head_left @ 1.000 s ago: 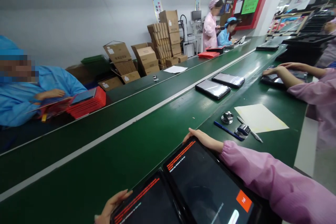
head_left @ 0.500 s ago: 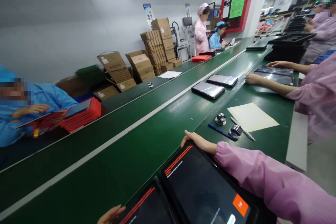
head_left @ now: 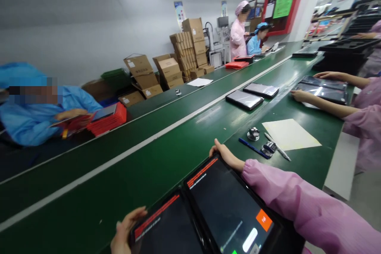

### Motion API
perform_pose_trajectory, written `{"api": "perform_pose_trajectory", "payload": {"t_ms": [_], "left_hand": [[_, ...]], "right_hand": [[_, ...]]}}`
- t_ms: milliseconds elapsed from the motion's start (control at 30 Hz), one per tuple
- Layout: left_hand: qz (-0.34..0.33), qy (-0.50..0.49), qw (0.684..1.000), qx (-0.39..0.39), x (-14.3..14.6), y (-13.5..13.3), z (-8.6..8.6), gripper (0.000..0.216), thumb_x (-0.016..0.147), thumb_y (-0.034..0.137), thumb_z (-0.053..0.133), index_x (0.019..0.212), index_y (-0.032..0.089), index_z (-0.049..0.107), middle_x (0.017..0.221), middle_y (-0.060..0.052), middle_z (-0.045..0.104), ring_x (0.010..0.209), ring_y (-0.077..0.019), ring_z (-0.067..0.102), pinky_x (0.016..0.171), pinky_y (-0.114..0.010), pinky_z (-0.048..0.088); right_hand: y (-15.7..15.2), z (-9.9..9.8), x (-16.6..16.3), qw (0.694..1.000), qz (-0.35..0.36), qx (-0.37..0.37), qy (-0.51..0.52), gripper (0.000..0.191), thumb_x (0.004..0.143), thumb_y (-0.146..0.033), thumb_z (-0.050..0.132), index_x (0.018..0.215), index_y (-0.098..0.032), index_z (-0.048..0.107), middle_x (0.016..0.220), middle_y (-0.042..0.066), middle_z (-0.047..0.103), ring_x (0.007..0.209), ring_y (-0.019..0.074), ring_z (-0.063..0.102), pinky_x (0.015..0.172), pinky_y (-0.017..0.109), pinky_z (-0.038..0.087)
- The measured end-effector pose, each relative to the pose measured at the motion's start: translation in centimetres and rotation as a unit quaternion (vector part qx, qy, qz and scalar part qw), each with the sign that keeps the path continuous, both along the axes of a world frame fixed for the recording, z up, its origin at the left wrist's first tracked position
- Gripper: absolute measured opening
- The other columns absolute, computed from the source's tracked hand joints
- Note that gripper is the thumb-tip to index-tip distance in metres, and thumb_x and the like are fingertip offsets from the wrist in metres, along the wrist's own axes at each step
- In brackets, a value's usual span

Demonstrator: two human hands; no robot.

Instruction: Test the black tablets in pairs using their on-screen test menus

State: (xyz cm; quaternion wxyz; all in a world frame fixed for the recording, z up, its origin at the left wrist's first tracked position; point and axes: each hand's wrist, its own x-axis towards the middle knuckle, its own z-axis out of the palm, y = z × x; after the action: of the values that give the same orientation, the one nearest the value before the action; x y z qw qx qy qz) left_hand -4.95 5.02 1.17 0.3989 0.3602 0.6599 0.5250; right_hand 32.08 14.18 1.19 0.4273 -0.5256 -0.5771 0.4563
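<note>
Side by side in front of me lie two black tablets, their lit screens showing red text along the top edge. My right hand (head_left: pixel 226 155), in a pink sleeve, grips the far upper edge of the right tablet (head_left: pixel 226 198), which has an orange block near its lower corner. Around the outer left edge of the left tablet (head_left: pixel 169 228) curls my left hand (head_left: pixel 127 228), partly cut off by the frame's bottom. Beyond my right hand are a blue pen (head_left: pixel 254 148), a white pen (head_left: pixel 278 147) and two shiny metal pieces (head_left: pixel 253 133).
A paper sheet (head_left: pixel 291 134) lies on the green bench. Two more tablets (head_left: pixel 244 99) rest farther along the line. At right, a co-worker's hands (head_left: pixel 306 96) are on tablets. Across the line, a person in blue (head_left: pixel 44 115) handles red sleeves (head_left: pixel 108 119). Cardboard boxes (head_left: pixel 169 72) stand behind.
The view has shifted, so the surroundings sit farther right. More of my left hand and the left tablet now shows. Both hands stay on the tablets.
</note>
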Motion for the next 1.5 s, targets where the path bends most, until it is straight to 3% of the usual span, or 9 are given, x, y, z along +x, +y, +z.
{"api": "perform_pose_trajectory", "payload": {"t_ms": [167, 300, 433, 533, 833, 967, 1133, 1333, 1500], "left_hand": [[0.132, 0.026, 0.990, 0.029, 2.5, -4.3, 0.5, 0.079, 0.052, 0.091, 0.074, 0.094, 0.024, 0.073, 0.108, -0.007, 0.076, 0.119, -0.0338, 0.068, 0.111, -0.048, 0.051], [0.089, 0.014, 0.996, -0.018, 3.0, -13.1, -0.1, 0.069, 0.063, 0.072, 0.086, 0.114, 0.027, 0.072, 0.127, -0.008, 0.074, 0.131, -0.0341, 0.064, 0.112, -0.045, 0.052], [0.022, -0.042, 0.996, -0.074, 3.7, -20.6, -0.4, 0.069, 0.070, 0.062, 0.089, 0.125, 0.027, 0.068, 0.136, -0.012, 0.070, 0.132, -0.0365, 0.065, 0.106, -0.044, 0.058], [0.019, -0.052, 0.995, -0.080, 4.2, -22.6, -0.7, 0.074, 0.070, 0.058, 0.091, 0.131, 0.027, 0.063, 0.139, -0.014, 0.068, 0.132, -0.0378, 0.064, 0.105, -0.046, 0.059], [0.005, -0.040, 0.997, -0.068, 4.9, -22.6, -0.7, 0.074, 0.076, 0.052, 0.089, 0.139, 0.029, 0.058, 0.150, -0.015, 0.061, 0.137, -0.0373, 0.061, 0.110, -0.048, 0.057], [0.002, -0.043, 0.999, -0.018, 3.3, -22.7, -1.5, 0.069, 0.079, 0.054, 0.086, 0.139, 0.029, 0.060, 0.146, -0.015, 0.065, 0.129, -0.0355, 0.067, 0.097, -0.042, 0.063], [-0.025, 0.111, 0.991, 0.071, 0.3, -17.2, 0.8, 0.051, 0.091, 0.059, 0.073, 0.132, 0.029, 0.066, 0.135, -0.012, 0.072, 0.124, -0.0305, 0.070, 0.101, -0.044, 0.061], [-0.200, 0.444, 0.872, 0.053, 1.2, -7.2, 4.0, 0.047, 0.101, 0.059, 0.056, 0.134, 0.031, 0.073, 0.156, -0.011, 0.060, 0.145, -0.0370, 0.053, 0.122, -0.069, 0.036], [-0.206, 0.513, 0.830, 0.072, 1.8, -8.7, 3.6, 0.039, 0.104, 0.055, 0.054, 0.119, 0.032, 0.081, 0.148, -0.012, 0.067, 0.142, -0.0389, 0.055, 0.120, -0.077, 0.031]], "right_hand": [[-4.4, 2.6, 1.9, 0.991, -0.054, 0.118, -0.032, 0.063, 0.103, -0.075, 0.042, 0.087, -0.023, 0.073, 0.093, 0.006, 0.073, 0.097, 0.0259, 0.069, 0.094, 0.043, 0.054], [-10.5, 6.0, 4.5, 0.977, 0.040, 0.196, -0.071, 0.030, 0.100, -0.053, 0.066, 0.089, -0.028, 0.077, 0.091, 0.005, 0.074, 0.091, 0.0249, 0.069, 0.088, 0.039, 0.053], [-15.5, 8.5, 4.6, 0.865, 0.215, 0.389, -0.232, 0.015, 0.104, -0.022, 0.059, 0.106, -0.027, 0.073, 0.093, 0.002, 0.077, 0.086, 0.0202, 0.071, 0.080, 0.036, 0.055], [-17.1, 8.7, 3.2, 0.823, 0.271, 0.421, -0.270, 0.017, 0.108, -0.023, 0.054, 0.106, -0.025, 0.070, 0.095, 0.002, 0.077, 0.088, 0.0192, 0.071, 0.087, 0.037, 0.055], [-18.3, 7.9, 1.9, 0.796, 0.321, 0.421, -0.294, 0.017, 0.109, -0.025, 0.055, 0.110, -0.025, 0.071, 0.100, 0.001, 0.078, 0.094, 0.0187, 0.070, 0.098, 0.037, 0.049], [-19.4, 7.8, 1.9, 0.766, 0.307, 0.442, -0.352, 0.024, 0.111, -0.033, 0.051, 0.111, -0.028, 0.075, 0.114, 0.002, 0.079, 0.102, 0.0216, 0.068, 0.098, 0.041, 0.044], [-16.6, 8.7, 1.6, 0.750, 0.280, 0.471, -0.371, 0.028, 0.111, -0.032, 0.049, 0.114, -0.025, 0.076, 0.123, 0.007, 0.076, 0.109, 0.0236, 0.065, 0.101, 0.043, 0.041], [-8.0, 7.0, -2.1, 0.755, 0.186, 0.382, -0.499, 0.048, 0.112, -0.050, 0.038, 0.135, -0.025, 0.072, 0.144, 0.017, 0.066, 0.119, 0.0365, 0.062, 0.093, 0.054, 0.048], [-7.7, 6.5, -2.1, 0.753, 0.222, 0.399, -0.474, 0.050, 0.114, -0.050, 0.037, 0.113, -0.028, 0.082, 0.133, 0.012, 0.073, 0.117, 0.0330, 0.064, 0.095, 0.051, 0.048]]}}
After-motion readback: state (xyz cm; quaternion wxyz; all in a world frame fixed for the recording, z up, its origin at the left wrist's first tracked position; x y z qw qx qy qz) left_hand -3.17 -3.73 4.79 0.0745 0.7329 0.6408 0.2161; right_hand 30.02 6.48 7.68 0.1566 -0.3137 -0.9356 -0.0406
